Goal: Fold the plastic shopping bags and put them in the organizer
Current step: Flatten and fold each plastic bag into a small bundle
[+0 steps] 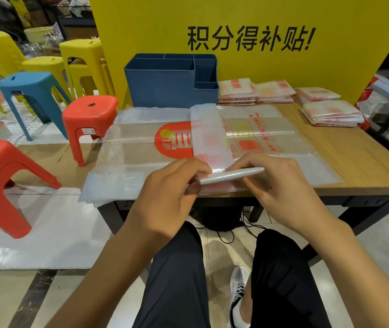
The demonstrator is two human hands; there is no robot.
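- A narrow folded strip of plastic bag (209, 133) lies lengthwise on the desk (354, 159), running from far to near across a flat stack of clear bags.
- The near end of this strip is turned up into a tight fold (231, 176) at the near edge of the desk.
- The left hand (170, 195) pinches the left end of that fold, thumb and fingers curled round it.
- The right hand (276, 183) grips the right part of the fold, fingers closed over the plastic from the far side.
- The flat stack of unfolded bags (141, 147) lies under the strip, spread across the left and middle of the desk, and hangs over the left edge. It shows a red and yellow print.
- The blue organizer (165, 91) stands at the far side of the desk, against a yellow board (236, 15) with black characters. It has several compartments; nothing shows above their rims.
- Just right of the organizer, folded bags lie in small piles: two piles (255, 91) side by side, then one (316, 94) farther right, and another (333, 113) nearer, at the right.
- On the floor at the left stand plastic stools: a red one (89, 119) beside the desk, another red one (2, 176) nearer, a blue one (28, 88), and yellow ones (80, 55) beyond.
- The person sits at the desk, dark trousers and one shoe (238, 294) showing below.
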